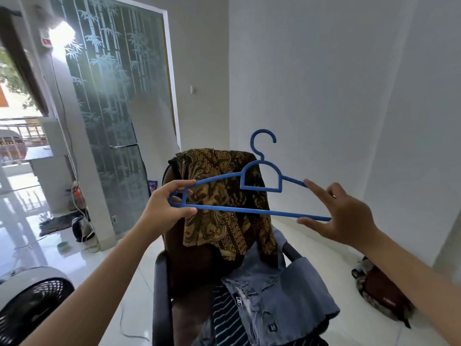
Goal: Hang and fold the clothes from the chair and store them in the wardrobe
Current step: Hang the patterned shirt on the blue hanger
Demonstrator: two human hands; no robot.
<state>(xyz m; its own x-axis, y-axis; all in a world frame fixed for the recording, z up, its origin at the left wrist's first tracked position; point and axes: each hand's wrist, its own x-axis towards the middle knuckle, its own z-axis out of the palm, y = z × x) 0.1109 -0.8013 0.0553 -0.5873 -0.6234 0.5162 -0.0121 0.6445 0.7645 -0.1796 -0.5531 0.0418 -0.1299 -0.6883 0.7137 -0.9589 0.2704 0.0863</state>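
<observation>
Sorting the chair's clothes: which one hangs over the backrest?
The brown patterned shirt drapes over the backrest; the blue shirt and striped garment lie lower, on the seat.

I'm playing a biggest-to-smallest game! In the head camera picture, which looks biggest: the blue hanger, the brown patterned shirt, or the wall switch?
1. Brown patterned shirt
2. Blue hanger, though it is nearer the camera, so this is unsure
3. Wall switch, tiny and far away

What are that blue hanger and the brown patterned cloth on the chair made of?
The hanger looks like moulded plastic: uniform matte blue, thin rounded bars. The cloth looks like light woven fabric, perhaps batik cotton: it drapes in soft folds, printed with brown-gold swirls. The fibre can't be confirmed.
</observation>
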